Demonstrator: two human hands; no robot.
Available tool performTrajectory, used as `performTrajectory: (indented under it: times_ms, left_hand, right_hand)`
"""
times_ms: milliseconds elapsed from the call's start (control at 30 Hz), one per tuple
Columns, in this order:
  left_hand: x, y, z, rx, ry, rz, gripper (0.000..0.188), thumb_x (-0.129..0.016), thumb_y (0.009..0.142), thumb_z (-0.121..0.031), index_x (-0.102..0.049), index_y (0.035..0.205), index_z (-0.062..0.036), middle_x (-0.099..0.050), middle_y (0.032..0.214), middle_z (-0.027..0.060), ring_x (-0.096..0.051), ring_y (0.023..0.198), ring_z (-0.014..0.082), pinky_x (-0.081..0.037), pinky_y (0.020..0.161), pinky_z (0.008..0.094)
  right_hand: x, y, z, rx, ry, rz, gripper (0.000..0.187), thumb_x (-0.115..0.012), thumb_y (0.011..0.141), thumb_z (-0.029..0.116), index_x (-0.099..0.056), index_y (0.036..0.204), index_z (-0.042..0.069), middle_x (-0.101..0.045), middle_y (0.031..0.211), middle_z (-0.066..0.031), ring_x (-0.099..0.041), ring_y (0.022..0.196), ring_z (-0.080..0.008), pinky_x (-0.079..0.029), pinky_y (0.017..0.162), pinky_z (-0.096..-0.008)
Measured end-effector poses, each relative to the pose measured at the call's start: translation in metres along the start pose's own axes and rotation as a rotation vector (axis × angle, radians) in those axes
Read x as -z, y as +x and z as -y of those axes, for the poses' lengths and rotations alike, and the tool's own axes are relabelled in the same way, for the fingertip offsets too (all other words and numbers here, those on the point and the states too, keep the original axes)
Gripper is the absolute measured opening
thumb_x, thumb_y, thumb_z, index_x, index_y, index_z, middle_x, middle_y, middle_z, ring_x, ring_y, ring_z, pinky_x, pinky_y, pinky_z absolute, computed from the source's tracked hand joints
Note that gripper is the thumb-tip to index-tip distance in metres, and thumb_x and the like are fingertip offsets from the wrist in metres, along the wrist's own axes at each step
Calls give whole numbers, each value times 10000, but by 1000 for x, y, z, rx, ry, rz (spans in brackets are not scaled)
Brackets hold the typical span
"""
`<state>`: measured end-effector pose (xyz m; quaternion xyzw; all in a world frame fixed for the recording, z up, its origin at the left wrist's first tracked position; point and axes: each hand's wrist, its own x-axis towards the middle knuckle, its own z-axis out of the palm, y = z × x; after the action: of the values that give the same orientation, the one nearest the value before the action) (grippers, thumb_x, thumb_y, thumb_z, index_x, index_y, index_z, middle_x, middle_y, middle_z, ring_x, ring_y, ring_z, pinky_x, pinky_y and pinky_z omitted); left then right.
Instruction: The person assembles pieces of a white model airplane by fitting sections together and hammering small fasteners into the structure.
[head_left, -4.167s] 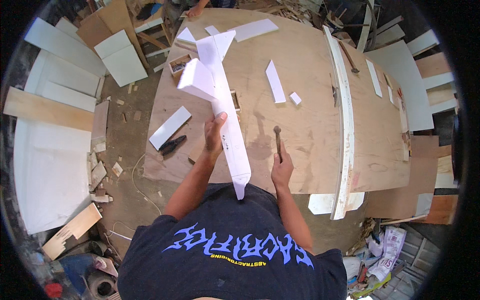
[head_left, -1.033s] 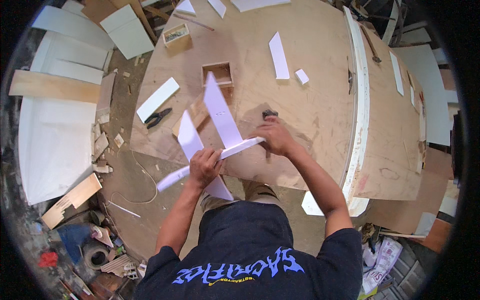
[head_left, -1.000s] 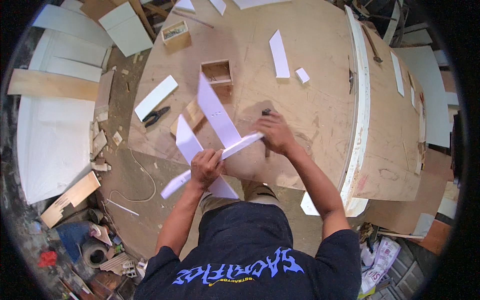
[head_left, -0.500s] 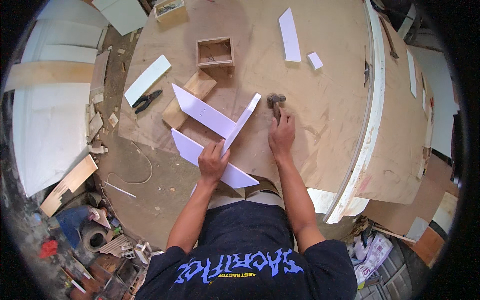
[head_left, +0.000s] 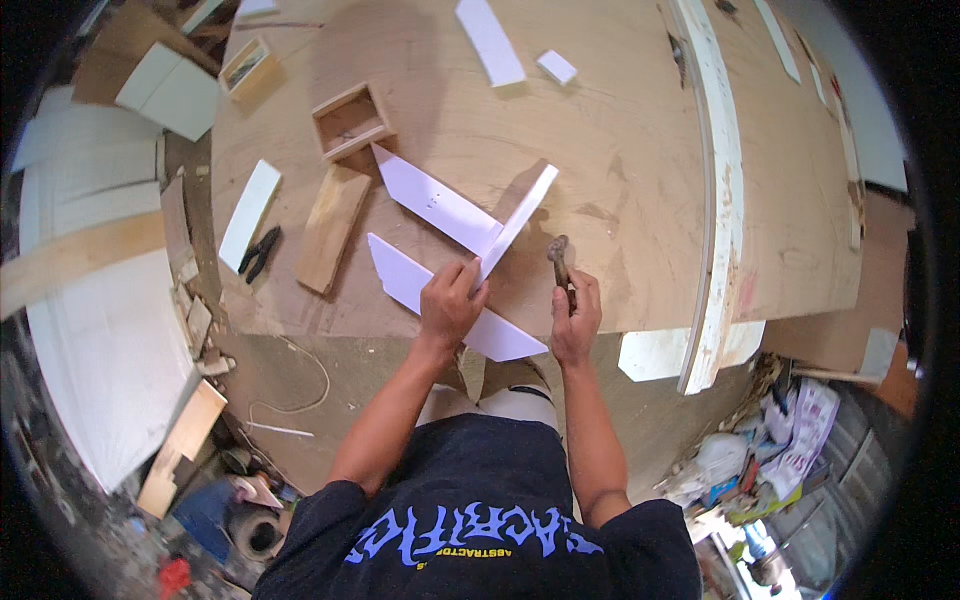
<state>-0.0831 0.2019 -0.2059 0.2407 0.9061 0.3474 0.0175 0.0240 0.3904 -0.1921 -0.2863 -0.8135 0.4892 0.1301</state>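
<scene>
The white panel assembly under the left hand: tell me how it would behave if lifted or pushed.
The white panel assembly is probably stiff: its flat boards keep straight edges. It looks light for its size, since the left hand steadies it alone. Its joints may be fragile; the right hand holds a hammer beside it.

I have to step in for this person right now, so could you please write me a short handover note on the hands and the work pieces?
Left hand: gripping the white board assembly where its panels meet, near the plywood table edge.
Right hand: shut on a hammer, head beside the upright panel.
Done: three white panels stand together in a rough frame.
Left, likely: fastening the joint; I cannot see any nail.
Nearby: small wooden box, wood block, pliers.
</scene>
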Motion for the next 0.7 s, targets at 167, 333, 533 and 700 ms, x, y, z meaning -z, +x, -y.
performTrajectory:
  times_ms: [167, 333, 533, 700]
  left_hand:
    - [-12, 26, -3, 41, 54, 123, 558, -836, 837, -182, -667, 1354, -59, -654, 1209, 196, -649, 1125, 388, -535, 981, 478]
    - [-10, 43, -9, -205, 144, 132, 657, -748, 916, -135, -542, 1530, -27, -536, 1538, 249, -455, 1473, 412, -352, 1219, 523]
    - [-19, 44, 1, -201, 58, 220, 631, -685, 931, -87, -515, 1526, 32, -495, 1592, 253, -392, 1539, 415, -315, 1263, 520]
    - [-18, 42, 2, -180, 64, 249, 635, -645, 922, -74, -508, 1534, 25, -496, 1592, 251, -394, 1541, 401, -309, 1270, 521]
  right_hand:
    - [12, 2, -9, 125, -86, 92, 349, -744, 962, 137, -733, 1309, 96, -730, 1106, -134, -718, 969, -288, -578, 849, -378]
    - [7, 4, -16, 160, -138, 148, 393, -750, 924, 114, -747, 1312, 179, -744, 1097, -77, -729, 898, -274, -590, 771, -381]
    - [-10, 12, -16, 269, -263, 58, 437, -765, 867, 95, -767, 1287, 215, -764, 1056, -56, -737, 885, -260, -598, 746, -366]
    - [-15, 15, -25, 405, -306, 15, 463, -753, 837, 75, -779, 1271, 232, -772, 1051, -36, -741, 874, -238, -599, 740, -359]
